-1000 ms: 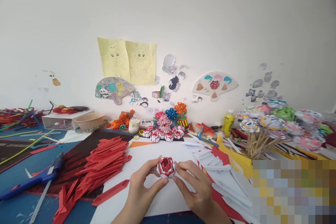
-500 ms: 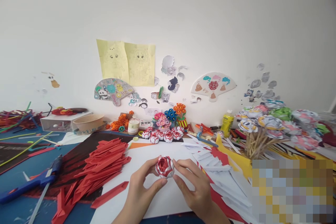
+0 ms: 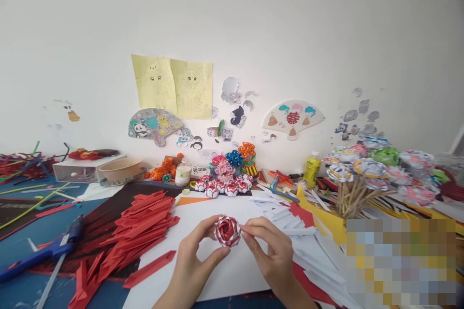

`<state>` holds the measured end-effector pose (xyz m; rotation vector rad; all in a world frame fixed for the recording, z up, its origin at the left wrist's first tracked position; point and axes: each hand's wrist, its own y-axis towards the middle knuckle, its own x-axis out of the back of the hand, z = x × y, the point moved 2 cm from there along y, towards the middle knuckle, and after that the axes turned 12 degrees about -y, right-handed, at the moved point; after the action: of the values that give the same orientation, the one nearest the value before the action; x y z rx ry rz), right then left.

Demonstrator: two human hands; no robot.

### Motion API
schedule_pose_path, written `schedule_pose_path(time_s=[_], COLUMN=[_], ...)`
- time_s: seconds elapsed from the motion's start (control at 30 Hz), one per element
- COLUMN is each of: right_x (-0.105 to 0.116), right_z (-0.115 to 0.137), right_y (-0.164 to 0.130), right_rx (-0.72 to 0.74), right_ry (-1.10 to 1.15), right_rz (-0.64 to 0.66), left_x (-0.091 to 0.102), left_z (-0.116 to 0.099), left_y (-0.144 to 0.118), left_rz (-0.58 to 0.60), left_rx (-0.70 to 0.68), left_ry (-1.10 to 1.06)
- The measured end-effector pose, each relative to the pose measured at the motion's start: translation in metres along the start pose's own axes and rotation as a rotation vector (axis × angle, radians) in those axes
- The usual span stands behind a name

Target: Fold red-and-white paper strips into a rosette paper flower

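Note:
A red and white folded paper flower (image 3: 227,231) is held above a white sheet of paper (image 3: 217,280), its open face turned towards me. My left hand (image 3: 197,256) grips it from the left between thumb and fingers. On the other side, my right hand (image 3: 270,251) pinches thumb and forefinger at the flower's right edge, at the tip of a petal. Folded red paper strips (image 3: 137,231) are heaped to the left of my hands. Folded white paper strips (image 3: 311,251) lie spread out to the right.
A blue glue gun (image 3: 61,248) rests at the left. Several finished red and white flowers (image 3: 232,187) sit at the back, near a glue jar (image 3: 183,174) and a yellow bottle (image 3: 311,170). A bunch of paper flowers on sticks (image 3: 357,183) stands at the right.
The flower has tilted so its centre faces me more directly. My right hand's fingers have closed into a tighter pinch at its right edge. My left hand keeps its hold.

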<state>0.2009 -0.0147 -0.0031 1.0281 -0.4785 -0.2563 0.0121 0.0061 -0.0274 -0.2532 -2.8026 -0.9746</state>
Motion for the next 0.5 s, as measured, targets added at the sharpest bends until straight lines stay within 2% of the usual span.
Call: schedule_pose_path(time_s=[0.37, 0.5], right_x=[-0.0009, -0.0017], right_z=[0.0080, 0.0070], right_y=[-0.0013, -0.0032], right_rx=[0.108, 0.104], right_ry=[0.076, 0.105], right_rz=[0.053, 0.054], left_x=[-0.0008, -0.0010], left_z=[-0.0069, -0.0059], left_y=[-0.0008, -0.0010], left_rz=[-0.013, -0.004], left_rx=[-0.108, -0.085], left_ry=[0.026, -0.022])
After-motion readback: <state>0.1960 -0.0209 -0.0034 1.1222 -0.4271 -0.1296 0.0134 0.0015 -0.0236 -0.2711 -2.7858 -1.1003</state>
